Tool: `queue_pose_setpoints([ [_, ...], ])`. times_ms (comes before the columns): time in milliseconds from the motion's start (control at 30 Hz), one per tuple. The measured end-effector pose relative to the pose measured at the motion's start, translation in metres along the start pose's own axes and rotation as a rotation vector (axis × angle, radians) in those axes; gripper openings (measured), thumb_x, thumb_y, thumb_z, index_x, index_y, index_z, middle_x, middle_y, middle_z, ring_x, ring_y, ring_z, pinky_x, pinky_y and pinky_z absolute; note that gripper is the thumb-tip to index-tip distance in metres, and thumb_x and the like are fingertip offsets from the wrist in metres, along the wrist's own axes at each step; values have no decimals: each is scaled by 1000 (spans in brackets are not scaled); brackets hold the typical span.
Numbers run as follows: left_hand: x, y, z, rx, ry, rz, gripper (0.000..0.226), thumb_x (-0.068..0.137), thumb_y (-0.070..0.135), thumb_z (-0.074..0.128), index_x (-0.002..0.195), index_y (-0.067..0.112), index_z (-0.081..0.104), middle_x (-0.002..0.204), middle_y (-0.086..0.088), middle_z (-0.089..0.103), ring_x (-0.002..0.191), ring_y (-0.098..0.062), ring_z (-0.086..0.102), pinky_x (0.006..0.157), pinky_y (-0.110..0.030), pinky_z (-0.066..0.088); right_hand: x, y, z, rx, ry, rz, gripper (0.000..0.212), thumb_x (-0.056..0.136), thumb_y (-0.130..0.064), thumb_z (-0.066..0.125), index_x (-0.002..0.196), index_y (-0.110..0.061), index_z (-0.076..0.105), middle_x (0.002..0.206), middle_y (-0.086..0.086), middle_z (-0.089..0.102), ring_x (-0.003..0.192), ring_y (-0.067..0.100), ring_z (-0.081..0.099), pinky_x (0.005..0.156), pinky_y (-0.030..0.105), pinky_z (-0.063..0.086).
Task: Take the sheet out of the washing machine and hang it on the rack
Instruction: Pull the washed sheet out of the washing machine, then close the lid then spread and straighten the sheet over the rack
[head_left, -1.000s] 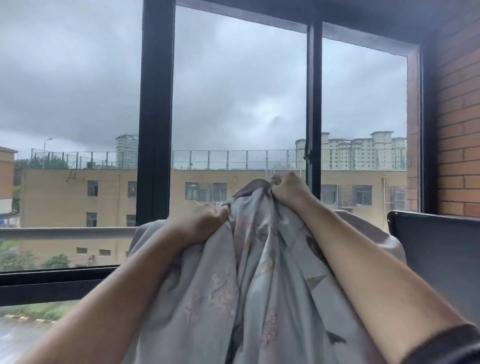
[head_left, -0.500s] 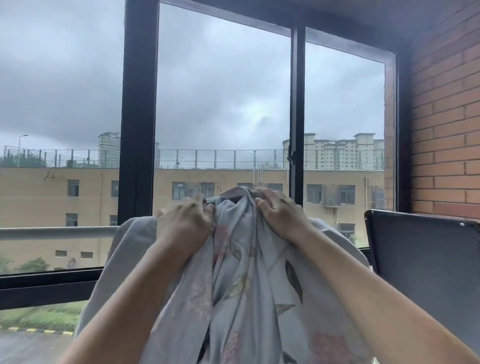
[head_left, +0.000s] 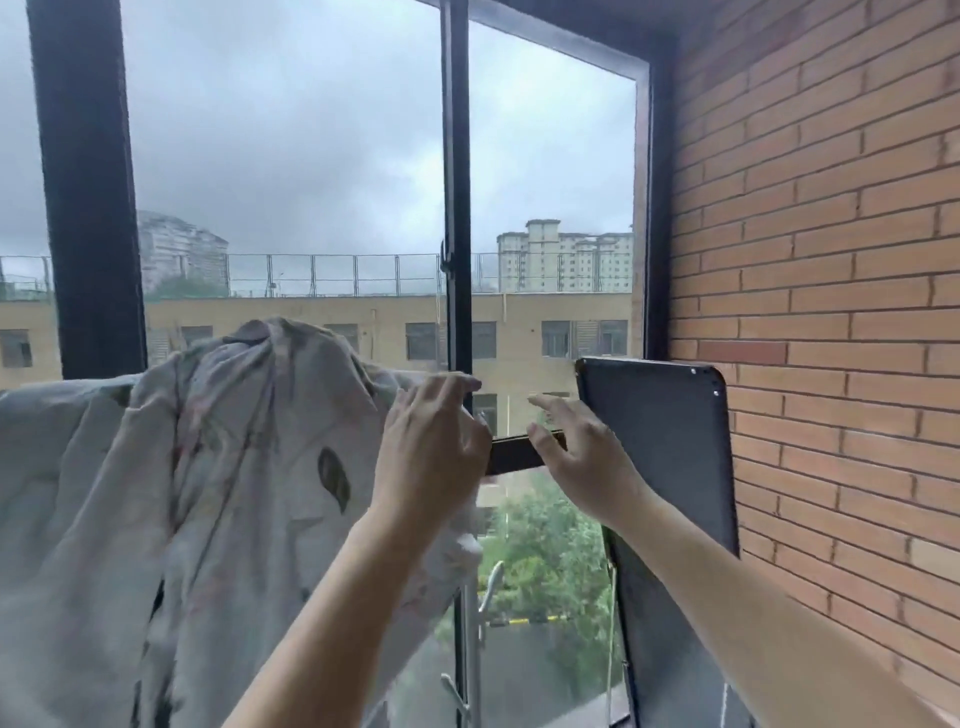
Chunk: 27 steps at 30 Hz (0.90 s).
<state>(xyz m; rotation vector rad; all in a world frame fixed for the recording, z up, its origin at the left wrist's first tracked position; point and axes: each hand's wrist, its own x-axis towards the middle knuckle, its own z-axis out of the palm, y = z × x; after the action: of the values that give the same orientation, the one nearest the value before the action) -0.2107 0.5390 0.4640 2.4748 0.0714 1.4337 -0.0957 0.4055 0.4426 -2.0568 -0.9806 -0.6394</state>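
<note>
Left hand (head_left: 431, 449) seemingly touches sheet (head_left: 234, 467) edge.

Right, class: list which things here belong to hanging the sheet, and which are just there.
Job in hand: sheet, already draped; left hand; right hand.
Just there: window frame; brick wall; dark panel.

You had no text, label or number to read in this view. The sheet (head_left: 218, 467) carried only a printed leaf pattern. The buildings (head_left: 566, 260) beyond the window (head_left: 456, 156) were too distant and blurred for any sign to be made out.
</note>
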Motion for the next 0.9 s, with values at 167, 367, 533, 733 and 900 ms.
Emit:
queue_pose_setpoints([
  [167, -28, 68, 74, -111, -91, -17, 29, 89, 25, 53, 118, 22, 56, 122, 5, 57, 110, -15, 53, 94, -34, 45, -55, 75, -58, -52, -8, 99, 47, 90, -44, 38, 129, -21, 52, 131, 1, 54, 121, 18, 50, 102, 44, 38],
  [367, -57, 156, 160, -217, -193, 36, 23, 88, 20, 55, 111, 21, 61, 118, 5, 57, 107, -16, 54, 82, -26, 42, -121, 158, -134, -120, 19, 267, 37, 93, -41, 42, 126, -26, 52, 128, -3, 53, 116, 17, 51, 98, 37, 42],
  [533, -70, 230, 234, -320, -323, 53, 26, 85, 16, 53, 110, 20, 63, 117, 2, 58, 106, -21, 54, 83, -33, 46, -178, 225, -195, -218, 77, 430, 32, 95, -41, 42, 124, -31, 50, 127, -8, 53, 113, 17, 54, 95, 38, 47],
  [733, -85, 313, 320, -478, -458, 173, 25, 90, 22, 53, 114, 22, 58, 120, 5, 56, 106, -17, 54, 86, -33, 47, -238, 312, -266, -356, 115, 651, 32, 97, -36, 43, 126, -25, 50, 132, -4, 51, 120, 18, 49, 97, 34, 43],
  [900, -99, 377, 410, -578, -549, 238, 24, 90, 20, 53, 114, 21, 58, 120, 4, 57, 112, -16, 52, 90, -33, 48, -287, 389, -319, -420, 153, 874, 34, 98, -36, 42, 128, -24, 50, 134, -5, 49, 122, 16, 47, 94, 31, 41],
])
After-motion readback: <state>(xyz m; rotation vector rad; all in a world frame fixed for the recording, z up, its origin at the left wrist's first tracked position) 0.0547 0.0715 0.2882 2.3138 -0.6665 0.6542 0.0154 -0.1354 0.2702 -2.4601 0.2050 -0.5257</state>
